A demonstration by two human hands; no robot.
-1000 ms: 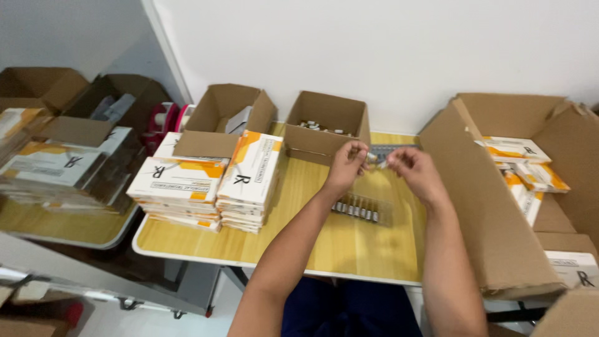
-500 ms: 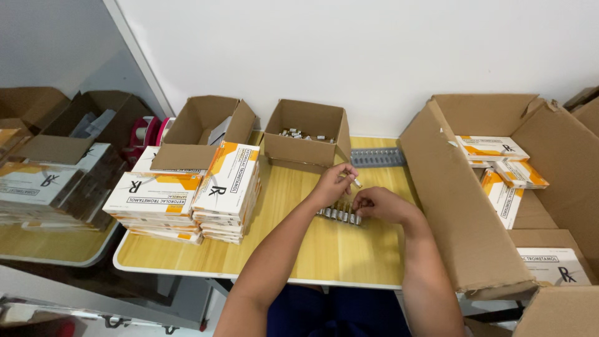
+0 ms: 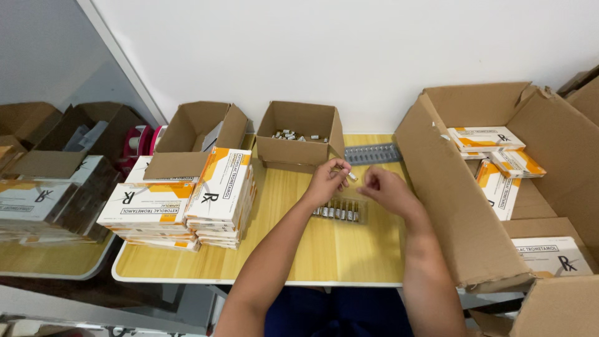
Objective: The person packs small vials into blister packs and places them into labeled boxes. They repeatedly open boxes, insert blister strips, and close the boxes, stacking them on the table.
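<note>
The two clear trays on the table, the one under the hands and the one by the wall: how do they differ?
The near tray holds a row of small vials; the far tray looks empty, though it is too small to be sure. The near tray lies mid-table just below the left hand and right hand; the far tray lies at the back edge, between the small open box and the big carton. Both are clear ribbed strips lying flat.

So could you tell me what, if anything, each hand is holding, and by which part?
The left hand pinches a small vial by one end between its fingertips. The right hand seems to hold nothing, fingers curled just beside it.
</note>
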